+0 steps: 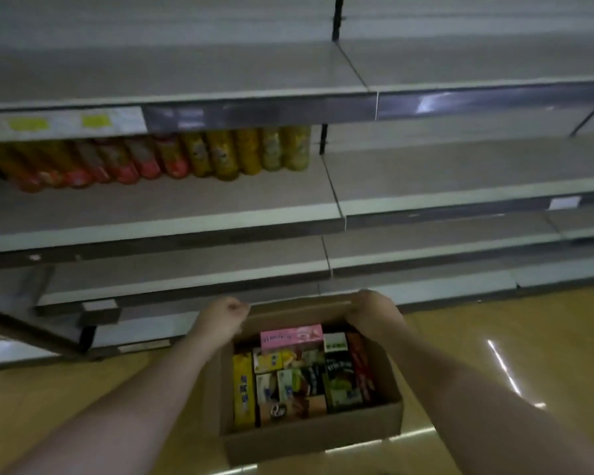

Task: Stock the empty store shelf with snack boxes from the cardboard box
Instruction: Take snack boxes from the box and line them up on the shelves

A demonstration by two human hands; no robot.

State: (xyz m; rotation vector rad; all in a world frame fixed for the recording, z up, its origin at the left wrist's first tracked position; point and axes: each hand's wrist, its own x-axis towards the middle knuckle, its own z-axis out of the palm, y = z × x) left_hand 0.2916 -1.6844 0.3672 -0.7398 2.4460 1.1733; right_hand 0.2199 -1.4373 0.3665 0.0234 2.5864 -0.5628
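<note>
An open cardboard box (pixel 309 440) sits low in front of me, packed with several snack boxes, among them a pink one (pixel 290 335) on top and a yellow one (pixel 243 389) at the left. My left hand (pixel 222 317) grips the box's far left corner. My right hand (pixel 371 311) grips its far right corner. Both sets of fingers curl over the far rim. Bare grey store shelves (pixel 192 80) rise in tiers just beyond the box.
Tall snack canisters (pixel 172 156), red and yellow, stand in a row at the back of the second shelf on the left. Price labels (pixel 62 123) line the shelf edge above them. A glossy yellow floor (pixel 528 354) lies to the right.
</note>
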